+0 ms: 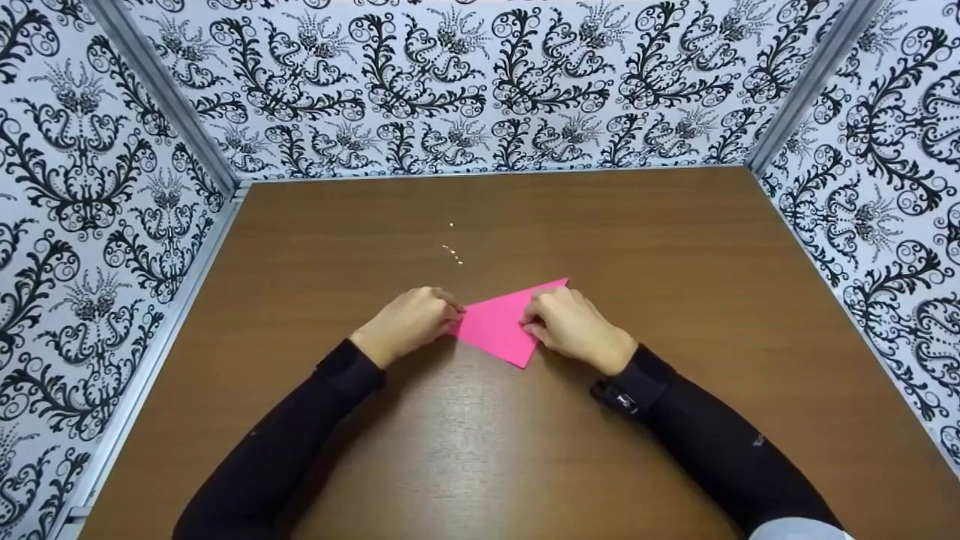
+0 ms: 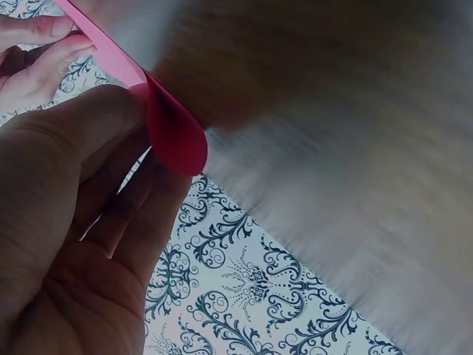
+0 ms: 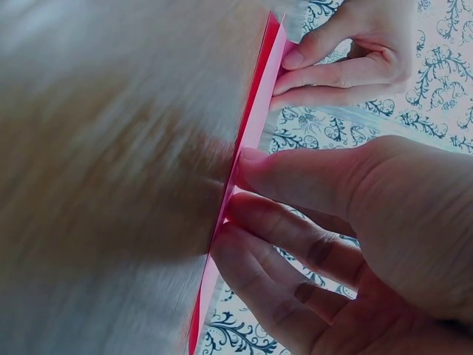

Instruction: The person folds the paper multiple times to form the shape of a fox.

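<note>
A bright pink sheet of folded paper (image 1: 495,326) lies on the brown table, pointed at its upper right and lower corners. At its left end my left hand (image 1: 416,319) pinches the paper between thumb and fingers. The left wrist view shows the pink paper (image 2: 177,137) bending there into a rounded, open loop beside the left hand (image 2: 81,177). My right hand (image 1: 574,326) is over the right part, its thumb and fingertips gathered on the paper. Seen from the right wrist, the right hand (image 3: 325,222) has its fingertips against the paper (image 3: 255,122), whose layers stand slightly apart.
The wooden table (image 1: 480,450) reflects light near its front. Several tiny white specks (image 1: 452,253) show beyond the paper. Patterned black-and-white panels (image 1: 450,75) with grey metal posts (image 1: 165,97) enclose the back and both sides.
</note>
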`<state>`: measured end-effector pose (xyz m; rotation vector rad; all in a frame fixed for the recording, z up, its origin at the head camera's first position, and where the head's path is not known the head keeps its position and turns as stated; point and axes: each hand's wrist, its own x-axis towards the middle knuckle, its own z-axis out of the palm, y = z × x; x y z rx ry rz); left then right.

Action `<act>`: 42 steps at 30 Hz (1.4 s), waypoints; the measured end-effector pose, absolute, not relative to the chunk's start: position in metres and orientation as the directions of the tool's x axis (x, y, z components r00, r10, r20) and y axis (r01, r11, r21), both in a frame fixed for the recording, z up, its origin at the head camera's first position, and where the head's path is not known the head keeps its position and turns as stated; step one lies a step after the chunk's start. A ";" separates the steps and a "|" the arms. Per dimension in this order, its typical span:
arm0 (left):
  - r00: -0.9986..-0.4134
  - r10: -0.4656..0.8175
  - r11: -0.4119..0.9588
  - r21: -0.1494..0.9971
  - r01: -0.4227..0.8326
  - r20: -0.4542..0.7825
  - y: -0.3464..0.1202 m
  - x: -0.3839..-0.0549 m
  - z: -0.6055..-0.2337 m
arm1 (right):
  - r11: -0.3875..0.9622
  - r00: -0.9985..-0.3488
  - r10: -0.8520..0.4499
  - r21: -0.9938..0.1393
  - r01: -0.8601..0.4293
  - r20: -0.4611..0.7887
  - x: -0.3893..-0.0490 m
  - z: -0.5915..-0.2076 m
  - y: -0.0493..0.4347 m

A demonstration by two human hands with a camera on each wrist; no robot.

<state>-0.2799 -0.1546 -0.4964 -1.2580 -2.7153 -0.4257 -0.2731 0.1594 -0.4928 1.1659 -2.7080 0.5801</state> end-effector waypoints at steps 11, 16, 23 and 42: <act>-0.655 0.711 0.624 0.201 0.755 0.256 -0.174 -0.269 -0.501 | 0.621 -0.689 -0.675 -0.301 -0.723 0.264 -0.273 -0.493 0.159; -0.655 0.707 0.629 0.186 0.755 0.265 -0.182 -0.265 -0.498 | 0.631 -0.701 -0.666 -0.310 -0.712 0.255 -0.273 -0.490 0.158; -0.656 0.703 0.642 0.152 0.752 0.275 -0.195 -0.257 -0.496 | 0.628 -0.694 -0.670 -0.297 -0.719 0.264 -0.273 -0.489 0.157; -0.731 0.639 0.712 0.175 0.680 0.242 -0.219 -0.253 -0.493 | 0.637 -0.701 -0.666 -0.295 -0.712 0.255 -0.273 -0.493 0.160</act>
